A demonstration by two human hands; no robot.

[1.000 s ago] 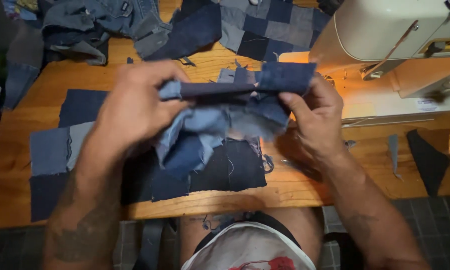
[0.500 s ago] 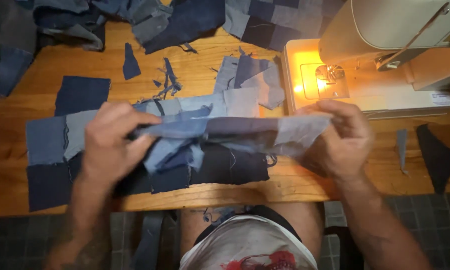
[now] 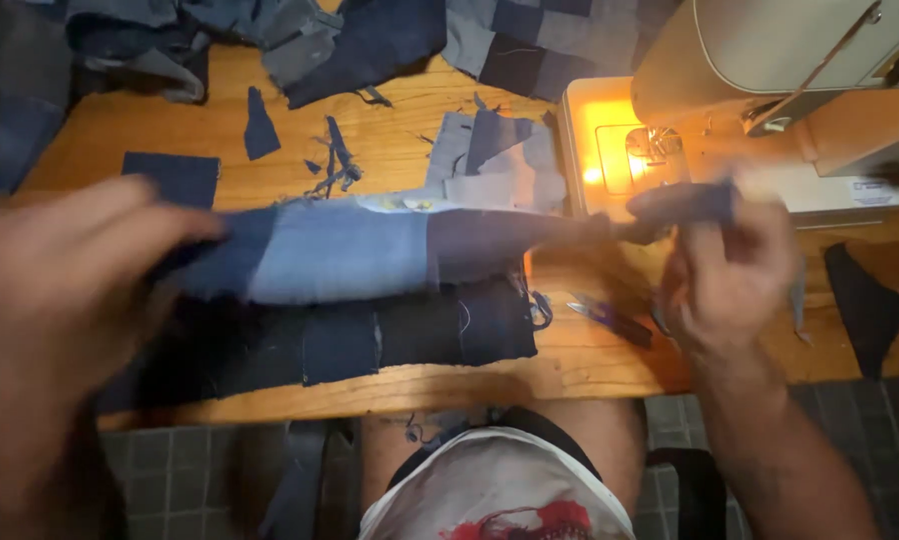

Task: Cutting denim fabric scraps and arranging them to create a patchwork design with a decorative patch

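View: head camera, worn, close above.
Facing: steeply down onto wooden table; sewing machine upper right.

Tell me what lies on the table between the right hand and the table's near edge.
Head view: small scissors with blue handles lie on the wooden table, just left of the right hand.

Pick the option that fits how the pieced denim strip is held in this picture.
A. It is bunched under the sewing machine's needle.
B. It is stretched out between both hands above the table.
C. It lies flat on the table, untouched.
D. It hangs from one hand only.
B: the left hand grips one end of the pieced denim strip and the right hand the other, so it spans the wooden table in front of the sewing machine.
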